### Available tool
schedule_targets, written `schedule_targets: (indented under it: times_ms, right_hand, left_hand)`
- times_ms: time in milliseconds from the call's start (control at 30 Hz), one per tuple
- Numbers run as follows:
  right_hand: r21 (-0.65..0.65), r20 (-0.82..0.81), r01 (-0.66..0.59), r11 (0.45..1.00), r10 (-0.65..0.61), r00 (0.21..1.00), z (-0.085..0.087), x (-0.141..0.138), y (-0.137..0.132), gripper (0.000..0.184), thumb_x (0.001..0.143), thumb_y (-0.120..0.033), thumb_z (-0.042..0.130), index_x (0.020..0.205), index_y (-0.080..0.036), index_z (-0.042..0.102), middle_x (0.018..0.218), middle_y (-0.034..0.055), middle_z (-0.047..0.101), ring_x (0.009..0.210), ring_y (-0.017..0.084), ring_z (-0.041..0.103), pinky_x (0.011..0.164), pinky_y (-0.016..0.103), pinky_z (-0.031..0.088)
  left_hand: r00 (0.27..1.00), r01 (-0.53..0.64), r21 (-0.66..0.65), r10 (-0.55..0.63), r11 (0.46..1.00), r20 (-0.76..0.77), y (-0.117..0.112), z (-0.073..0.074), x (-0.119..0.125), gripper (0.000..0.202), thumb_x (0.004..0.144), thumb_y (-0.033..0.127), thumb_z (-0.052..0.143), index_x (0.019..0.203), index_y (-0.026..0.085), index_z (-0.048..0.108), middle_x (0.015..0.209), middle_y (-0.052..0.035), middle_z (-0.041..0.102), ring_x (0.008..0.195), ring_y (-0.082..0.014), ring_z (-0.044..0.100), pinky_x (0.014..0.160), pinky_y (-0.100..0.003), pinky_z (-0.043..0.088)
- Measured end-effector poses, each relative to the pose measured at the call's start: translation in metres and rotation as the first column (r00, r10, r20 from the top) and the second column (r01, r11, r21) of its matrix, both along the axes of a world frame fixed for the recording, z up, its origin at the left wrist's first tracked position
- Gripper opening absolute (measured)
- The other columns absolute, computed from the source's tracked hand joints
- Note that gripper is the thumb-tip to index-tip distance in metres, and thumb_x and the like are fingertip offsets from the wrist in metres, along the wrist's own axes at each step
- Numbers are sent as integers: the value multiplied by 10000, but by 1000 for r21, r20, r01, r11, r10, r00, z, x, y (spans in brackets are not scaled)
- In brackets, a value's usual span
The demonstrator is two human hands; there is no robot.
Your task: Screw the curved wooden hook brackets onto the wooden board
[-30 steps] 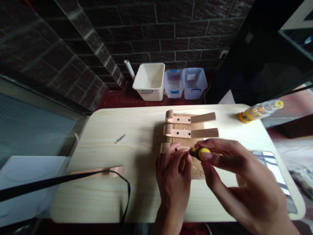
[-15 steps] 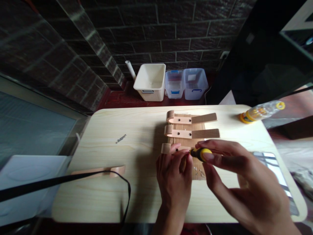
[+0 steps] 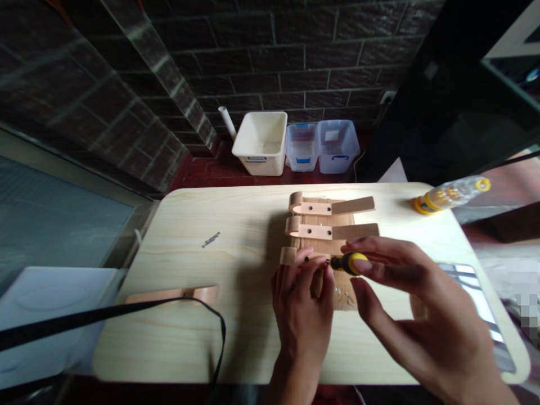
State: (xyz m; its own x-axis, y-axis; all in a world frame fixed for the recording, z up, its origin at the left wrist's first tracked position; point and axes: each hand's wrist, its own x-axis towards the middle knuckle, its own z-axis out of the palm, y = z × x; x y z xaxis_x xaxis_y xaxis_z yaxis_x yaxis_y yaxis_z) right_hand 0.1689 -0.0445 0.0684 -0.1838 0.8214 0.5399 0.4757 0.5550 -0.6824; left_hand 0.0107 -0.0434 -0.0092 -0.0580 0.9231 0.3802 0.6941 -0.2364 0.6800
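Observation:
A wooden board (image 3: 312, 246) lies on the table with two curved wooden hooks, the far one (image 3: 312, 208) and the middle one (image 3: 314, 231), screwed across it. My left hand (image 3: 301, 309) is closed around a third wooden hook (image 3: 288, 256) at the board's near part, and covers much of it. One dark screw (image 3: 306, 259) shows in that hook. Between thumb and fingers, my right hand (image 3: 422, 304) grips a small black-and-yellow screwdriver (image 3: 348, 263). Its tip points left, at a second screw by my left fingertips. Several small screws (image 3: 343, 296) rest on the board.
Another wooden hook (image 3: 172, 294) lies at the left under a black strap (image 3: 101, 314). Several loose screws (image 3: 211, 240) form a pile on the table (image 3: 177, 337). A clear bit case (image 3: 453, 194) and a phone (image 3: 481, 309) are at the right. Bins (image 3: 261, 163) stand beyond.
The view has shifted very slightly. Both hands keep nearly the same places, with the right fingers moving a little around the screwdriver's yellow end.

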Motion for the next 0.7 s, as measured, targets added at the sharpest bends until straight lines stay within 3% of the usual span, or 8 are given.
schedule_targets:
  times_ms: [300,700]
  right_hand:
    - [15,125,86,996,-87,988,10,0,-1,201,986,-99,714,1134,-231,684,1314,52,760,1220,133,764,1067,156,584]
    - [6,163,122,993,-121,979,18,-4,-3,235,1022,-126,682,1232,-231,681,1316,67,788,1211,160,782,1020,195,619]
  left_hand:
    - [1000,7,59,-5,998,-24,1,-1,1,167,1008,200,676,1152,270,722,1261,-77,780,1159,-258,758,1009,-454,579]
    - [999,43,16,-43,999,-1,0,0,-2,183,969,168,688,1117,274,701,1293,-60,779,1214,-270,730,1036,-471,547]
